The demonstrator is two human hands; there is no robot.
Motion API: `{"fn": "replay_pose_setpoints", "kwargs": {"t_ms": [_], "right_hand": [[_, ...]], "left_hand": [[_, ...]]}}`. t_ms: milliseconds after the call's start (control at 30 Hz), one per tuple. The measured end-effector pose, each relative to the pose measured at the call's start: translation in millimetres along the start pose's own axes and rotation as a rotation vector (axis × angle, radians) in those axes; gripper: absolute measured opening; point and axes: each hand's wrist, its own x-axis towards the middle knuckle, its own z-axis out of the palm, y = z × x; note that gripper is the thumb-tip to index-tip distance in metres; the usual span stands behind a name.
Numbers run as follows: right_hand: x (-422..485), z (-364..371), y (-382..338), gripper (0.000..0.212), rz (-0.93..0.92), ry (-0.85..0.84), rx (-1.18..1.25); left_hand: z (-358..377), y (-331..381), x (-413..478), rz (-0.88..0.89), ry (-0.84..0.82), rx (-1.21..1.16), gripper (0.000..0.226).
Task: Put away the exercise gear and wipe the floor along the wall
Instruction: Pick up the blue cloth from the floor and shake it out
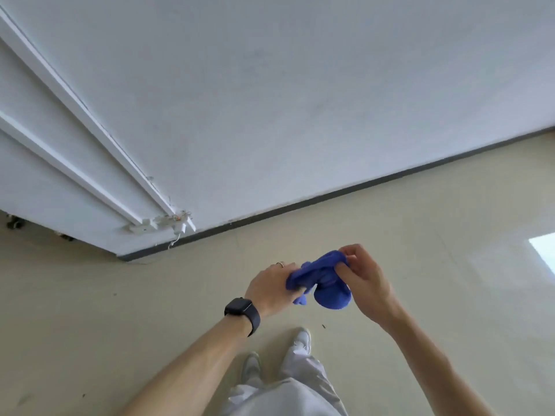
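head view, the only one.

blue cloth (326, 282) is held up in the air between both hands, above the floor (450, 229) and not touching it. it is bunched, with a rounded lobe hanging at its near side.

left hand (270, 283) has its fingers curled round the cloth's left end. right hand (366, 276) pinches the right end between thumb and fingertips. watch (241, 310) on the left wrist, ring (280, 264) on a left finger.

no exercise gear is in view, so i can't tell if that half is done. my read: the wiping half is in hand, and this is cloth prep.

wall (300, 100) fills the far half. a dark baseboard (330, 195) runs along its foot, rising to the far right. white trunking (75, 94) comes down the wall at left and ends in loose wires (174, 219) just above the baseboard. there are dark specks on the floor, one near the shoes (301, 339) at (323, 326).

how to do it well, in my judgement:
- open the cloth out or fold it into a flat pad. a wad wipes only a narrow strip.
- crouch, press flat and run along the baseboard seam in one direction with overlapping passes.
- stay clear of the loose wires at the left end, since the cloth could snag them.
- pick up the specks on the way.
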Motion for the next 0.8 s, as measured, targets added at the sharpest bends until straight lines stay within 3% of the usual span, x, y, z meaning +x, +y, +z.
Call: {"fn": "replay_pose_setpoints", "kwargs": {"t_ms": [167, 400, 600, 700, 733, 800], "right_hand": [[-53.0, -58.6, -29.7, 0.02, -0.028, 0.374, 0.176], [-90.9, -126.7, -6.6, 0.02, 0.051, 0.697, 0.161], [-130.3, -167.7, 9.0, 0.02, 0.075, 0.771, 0.111], [-143.4, -199.0, 1.9, 0.065, -0.079, 0.675, 0.125], [-144.3, -212.4, -3.5, 0.071, -0.118, 0.641, 0.188], [-142.8, -245.7, -9.9, 0.056, -0.161, 0.627, 0.267]], "left_hand": [[-42.9, 37.5, -17.2, 0.154, 0.074, -0.041, 0.013], [-114.3, 145.6, -20.0, 0.418, 0.106, -0.06, 0.012], [-101.7, 292.6, -8.1, 0.679, -0.01, 0.063, 0.023], [-66.0, 367.1, -5.1, 0.778, -0.115, 0.154, 0.025], [-52.5, 390.7, -5.4, 0.804, -0.15, 0.188, 0.025], [-26.9, 432.9, -5.3, 0.833, -0.213, 0.227, 0.028]]}}
